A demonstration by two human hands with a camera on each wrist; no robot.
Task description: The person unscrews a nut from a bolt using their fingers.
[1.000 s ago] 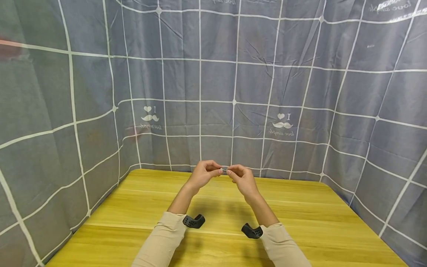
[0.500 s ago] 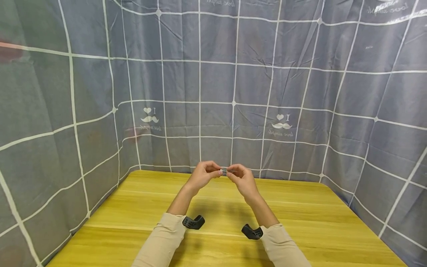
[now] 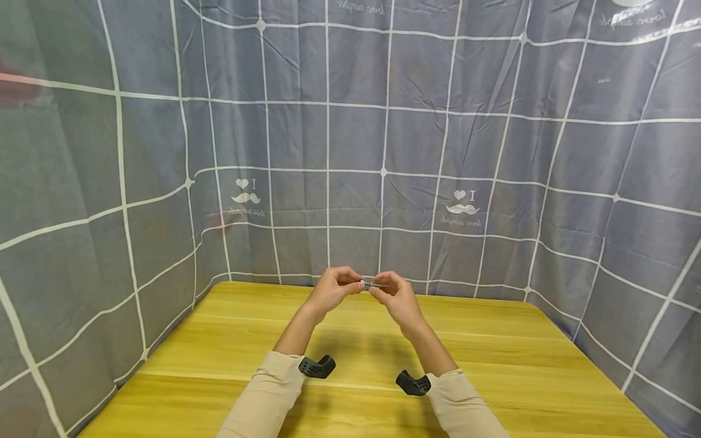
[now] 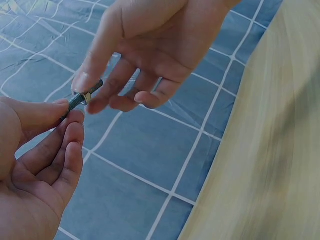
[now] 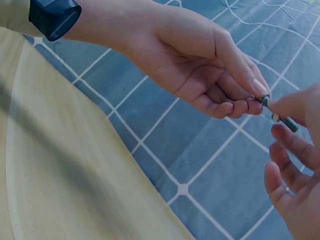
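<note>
Both hands (image 3: 366,292) pinch the bolt (image 4: 80,99) between their fingertips.

A short, slender, dark grey threaded metal bolt (image 4: 80,99) is held in the air above the far edge of a yellow wooden table (image 3: 493,365), lying roughly level between the person's two hands. Its left end is pinched between thumb and forefinger of the left hand (image 3: 331,288), while a small, bright silver metal nut (image 4: 86,97) sits on the thread near the middle of the shaft, pinched by the fingertips of the right hand (image 3: 398,297). The dark right end of the bolt projects just past the nut, tilted slightly.
</note>
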